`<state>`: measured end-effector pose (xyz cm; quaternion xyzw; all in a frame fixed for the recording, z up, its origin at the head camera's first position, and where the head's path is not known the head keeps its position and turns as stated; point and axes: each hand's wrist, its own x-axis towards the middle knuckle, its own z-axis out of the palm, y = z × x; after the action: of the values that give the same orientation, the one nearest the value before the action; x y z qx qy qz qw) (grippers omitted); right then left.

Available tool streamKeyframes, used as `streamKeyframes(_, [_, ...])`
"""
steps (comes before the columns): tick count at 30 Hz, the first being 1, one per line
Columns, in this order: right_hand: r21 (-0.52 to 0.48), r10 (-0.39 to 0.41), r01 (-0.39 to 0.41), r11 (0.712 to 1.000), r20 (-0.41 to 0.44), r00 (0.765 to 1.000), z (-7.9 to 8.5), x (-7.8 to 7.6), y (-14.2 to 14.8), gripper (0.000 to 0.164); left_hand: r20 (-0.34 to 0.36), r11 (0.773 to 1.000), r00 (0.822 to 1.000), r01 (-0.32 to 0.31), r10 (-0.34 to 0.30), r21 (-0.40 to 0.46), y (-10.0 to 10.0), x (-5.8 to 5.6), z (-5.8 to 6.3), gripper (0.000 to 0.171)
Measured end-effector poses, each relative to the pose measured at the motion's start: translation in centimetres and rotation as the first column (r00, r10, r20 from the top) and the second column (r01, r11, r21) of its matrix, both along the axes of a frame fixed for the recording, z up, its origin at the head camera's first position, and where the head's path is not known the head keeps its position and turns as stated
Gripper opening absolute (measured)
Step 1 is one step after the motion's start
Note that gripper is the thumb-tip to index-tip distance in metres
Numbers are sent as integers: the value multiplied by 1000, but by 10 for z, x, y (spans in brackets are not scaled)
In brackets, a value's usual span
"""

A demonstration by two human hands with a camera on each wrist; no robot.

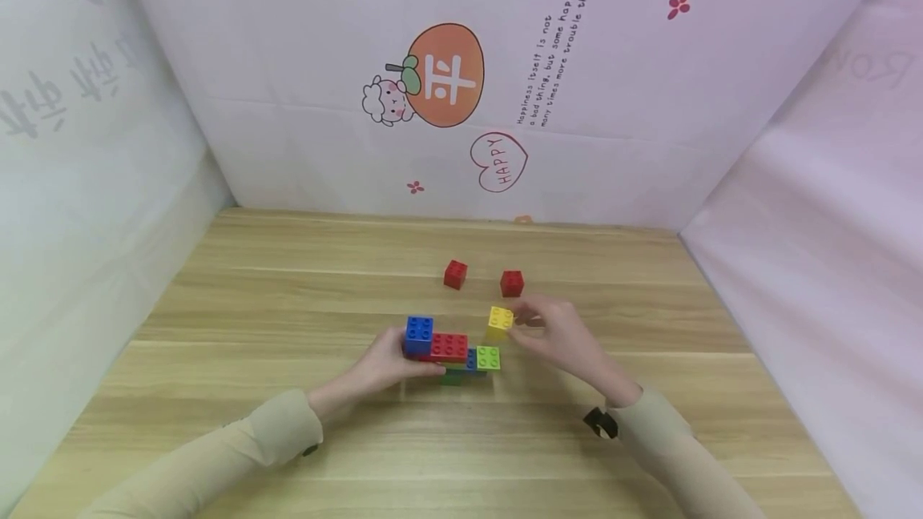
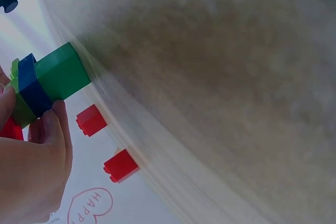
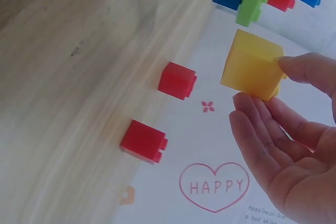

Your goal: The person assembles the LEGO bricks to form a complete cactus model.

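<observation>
In the head view my left hand (image 1: 385,360) grips a stack of toy building bricks by its left end. A blue brick (image 1: 419,332) tops that end, beside a longer red brick (image 1: 450,347); a lime green brick (image 1: 488,357) sits at the right end. Lower in the stack, the left wrist view shows a dark blue brick (image 2: 32,85) and a green brick (image 2: 64,72). Between thumb and fingers, my right hand (image 1: 558,335) pinches a yellow brick (image 3: 253,65), held just behind the lime green one and apart from the stack.
Two small red bricks, a left one (image 1: 455,274) and a right one (image 1: 512,283), stand on the wooden table (image 1: 324,279) beyond the hands. A printed white cloth (image 1: 303,102) hangs at the back, with white cloth along both sides.
</observation>
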<state>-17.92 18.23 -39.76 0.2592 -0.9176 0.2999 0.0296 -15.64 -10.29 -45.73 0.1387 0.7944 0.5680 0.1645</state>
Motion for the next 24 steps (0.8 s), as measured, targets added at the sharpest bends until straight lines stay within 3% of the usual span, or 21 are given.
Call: streamKeyframes(24, [-3,80,-80,997,-35,996,8,20,10,24,-9,1000,1000,16,-15,16,3,1,0,52])
